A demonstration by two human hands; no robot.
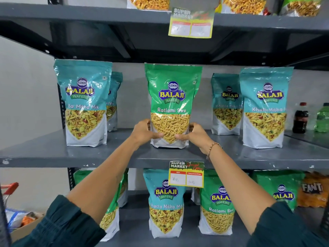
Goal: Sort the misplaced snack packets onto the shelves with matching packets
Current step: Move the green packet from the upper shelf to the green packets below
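Observation:
A green Ratlami Sev packet [171, 97] stands upright in the middle of the grey middle shelf [53, 152]. My left hand [145, 131] grips its lower left side and my right hand [195, 134] its lower right side. Teal Khatta Mitha Mix packets stand on the same shelf: two at the left [83, 102] and two at the right [265, 107]. On the shelf below, a teal Khatta Mitha Mix packet [165, 205] stands between green Ratlami Sev packets [218, 211].
Price tags hang from the middle shelf edge [186, 173] and the top shelf edge [191, 24]. A cola bottle [300, 118] and a green bottle [322, 118] stand at the far right. An orange Fanta pack [312, 189] sits lower right. A cardboard box [23, 227] lies lower left.

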